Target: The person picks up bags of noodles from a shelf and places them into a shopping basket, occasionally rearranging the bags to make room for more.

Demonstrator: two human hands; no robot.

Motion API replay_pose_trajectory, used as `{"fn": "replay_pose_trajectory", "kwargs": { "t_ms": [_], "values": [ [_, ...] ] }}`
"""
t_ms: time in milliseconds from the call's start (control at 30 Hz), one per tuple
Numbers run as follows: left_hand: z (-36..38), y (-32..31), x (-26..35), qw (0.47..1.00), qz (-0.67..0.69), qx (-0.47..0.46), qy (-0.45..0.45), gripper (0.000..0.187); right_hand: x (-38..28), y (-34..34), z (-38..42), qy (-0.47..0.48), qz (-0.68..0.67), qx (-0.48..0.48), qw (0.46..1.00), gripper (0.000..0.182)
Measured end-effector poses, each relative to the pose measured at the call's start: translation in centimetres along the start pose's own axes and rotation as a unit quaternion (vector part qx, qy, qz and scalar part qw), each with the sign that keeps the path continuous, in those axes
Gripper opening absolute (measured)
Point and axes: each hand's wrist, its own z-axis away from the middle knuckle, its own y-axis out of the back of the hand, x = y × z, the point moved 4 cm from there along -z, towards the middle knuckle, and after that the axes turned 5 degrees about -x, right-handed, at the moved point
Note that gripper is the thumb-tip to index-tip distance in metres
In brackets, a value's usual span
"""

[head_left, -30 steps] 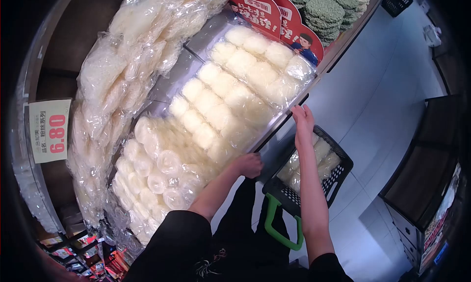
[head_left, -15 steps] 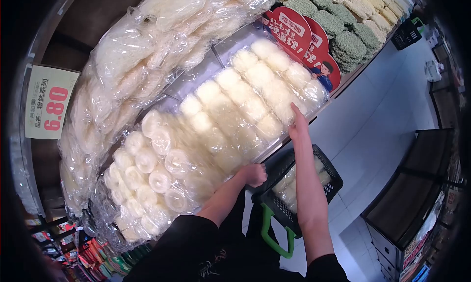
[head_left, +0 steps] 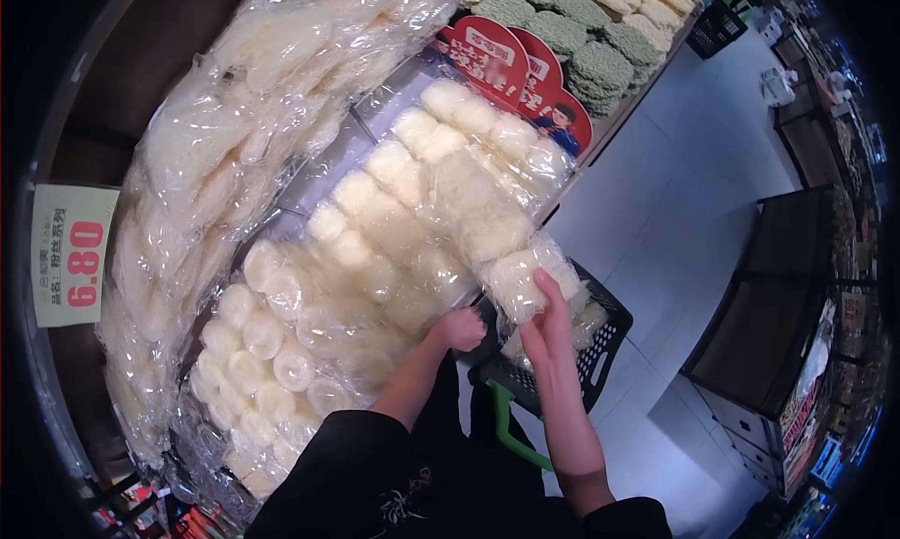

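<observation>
My right hand [head_left: 549, 321] is closed on the near end of a long clear-plastic pack of pale dried noodles [head_left: 487, 225]. The pack is tilted up off the display, its near end over the shopping basket [head_left: 611, 337]. That basket is dark, with perforated sides and a green handle [head_left: 509, 431], and holds other wrapped noodle packs [head_left: 586, 325]. My left hand [head_left: 459, 330] is a fist at the display's front edge, beside the basket; what it grips, if anything, is hidden. Rows of similar noodle packs [head_left: 375, 187] lie on the shelf before me.
Bagged loose vermicelli [head_left: 248, 127] is heaped along the back left. Round noodle coils [head_left: 248, 370] lie at the near left. A 6.80 price card [head_left: 75, 256] hangs at left. Red signs [head_left: 497, 66] stand before green noodle cakes [head_left: 600, 70]. A dark cabinet [head_left: 750, 305] stands across the aisle.
My right hand has lifted a noodle pack from the front of the rows and drawn it toward me, over the basket. My left hand stays a fist. The view has shifted to the right.
</observation>
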Motion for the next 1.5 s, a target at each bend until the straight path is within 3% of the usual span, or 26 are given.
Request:
{"fn": "replay_pose_trajectory", "kwargs": {
  "t_ms": [33, 100, 167, 233, 333, 633, 867, 1033, 1067, 1133, 1300, 1367, 1433, 1500],
  "values": [
    [-0.1, -1.3, -0.3, 1.0, 0.004, -0.011, -0.021, 0.02, -0.2, 2.3, 2.3, 0.012, -0.009, 0.013, 1.0, 0.051],
    [-0.6, -4.0, -1.4, 0.996, 0.02, 0.078, -0.044, 0.02, -1.8, 6.2, 7.3, 0.029, -0.019, 0.032, 0.999, 0.052],
    [-0.2, -3.4, -0.9, 0.994, -0.065, 0.025, -0.08, 0.019, -3.1, 10.0, 12.0, 0.026, -0.048, 0.045, 0.997, 0.052],
    [-0.5, -1.6, -0.5, 0.998, -0.06, -0.025, -0.025, 0.019, -4.0, 15.3, 16.8, 0.056, -0.091, 0.121, 0.987, 0.051],
    [-0.4, 0.3, 0.2, 0.997, -0.075, -0.002, -0.025, 0.018, -3.6, 21.0, 18.8, 0.08, -0.102, 0.2, 0.971, 0.051],
    [-1.0, 0.0, 0.2, 0.998, -0.058, 0.012, -0.012, 0.016, -1.1, 38.9, 10.6, 0.18, -0.084, 0.403, 0.894, 0.052],
    [-1.2, 0.6, 0.6, 0.997, -0.063, -0.021, -0.028, 0.015, -1.6, 41.0, 8.1, 0.206, -0.168, 0.349, 0.899, 0.052],
    [-1.3, 0.7, 0.8, 0.997, -0.07, 0.011, -0.033, 0.015, 0.7, 42.7, 6.2, 0.232, -0.13, 0.353, 0.897, 0.049],
    [-1.4, 0.8, 0.9, 0.997, -0.071, 0.007, -0.033, 0.015, 1.7, 44.2, 5.3, 0.229, -0.133, 0.354, 0.897, 0.049],
    [-1.5, 0.7, 0.8, 0.998, -0.065, -0.013, -0.018, 0.014, 5.2, 48.0, 2.7, 0.178, -0.277, 0.302, 0.895, 0.05],
    [-1.5, 0.7, 0.8, 0.997, -0.066, -0.006, -0.031, 0.013, 15.8, 57.7, -0.2, 0.138, -0.344, 0.313, 0.874, 0.049],
    [-1.8, 0.7, 0.9, 0.997, -0.064, -0.004, -0.035, 0.012, 17.6, 58.8, 0.5, 0.115, -0.363, 0.421, 0.823, 0.047],
    [-1.8, 0.8, 0.9, 0.998, -0.058, -0.002, -0.036, 0.011, 18.0, 59.1, 0.7, 0.103, -0.367, 0.425, 0.821, 0.05],
    [-1.9, 0.8, 0.9, 0.998, -0.057, -0.006, -0.037, 0.011, 17.2, 57.4, 2.0, -0.014, -0.264, 0.561, 0.785, 0.061]
  ]
}}
